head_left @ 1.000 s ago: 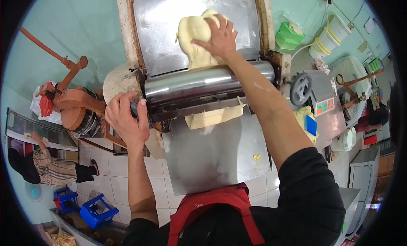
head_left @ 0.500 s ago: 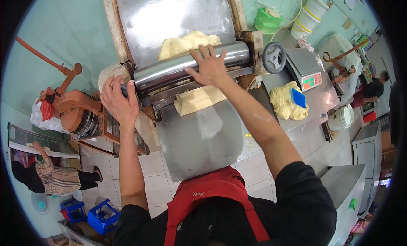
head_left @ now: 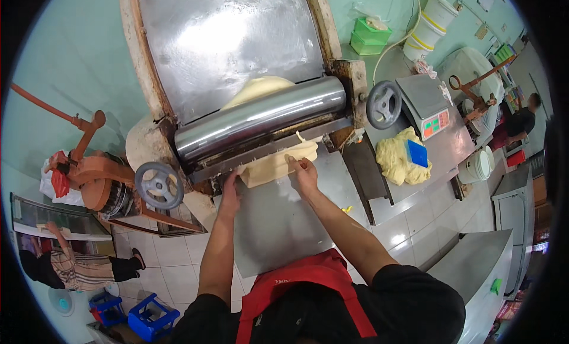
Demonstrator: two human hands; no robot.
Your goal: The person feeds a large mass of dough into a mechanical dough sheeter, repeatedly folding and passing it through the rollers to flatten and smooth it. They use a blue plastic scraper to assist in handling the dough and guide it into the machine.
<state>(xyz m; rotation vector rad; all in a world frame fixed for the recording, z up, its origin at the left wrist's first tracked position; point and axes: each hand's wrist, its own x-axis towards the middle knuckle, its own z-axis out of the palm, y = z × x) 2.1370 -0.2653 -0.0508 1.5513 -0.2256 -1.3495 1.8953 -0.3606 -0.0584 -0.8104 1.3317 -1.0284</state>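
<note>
A folded sheet of pale yellow dough (head_left: 268, 170) comes out below the steel roller (head_left: 264, 117) of a dough sheeter and hangs over its metal tray (head_left: 267, 219). My right hand (head_left: 305, 177) pinches the dough's lower edge near its right end, thumb and fingers closed. Against the dough's left end rests my left hand (head_left: 230, 194), its fingers fairly straight and partly hidden. More dough (head_left: 261, 90) lies behind the roller on the sloping steel plate (head_left: 225, 41). A thin strip of dough sticks up at the sheet's right corner.
Handwheels flank the roller, one at the left (head_left: 159, 185) and one at the right (head_left: 384, 105). On the right-hand table are a dough lump (head_left: 396, 157) with a blue scraper (head_left: 417, 153) and a scale (head_left: 424, 101). An orange machine (head_left: 101, 178) stands left. Other people are at both sides.
My right hand has come off the roller down to the dough sheet and grips it. My left hand has left the left handwheel for the dough's left end. Less dough shows behind the roller.
</note>
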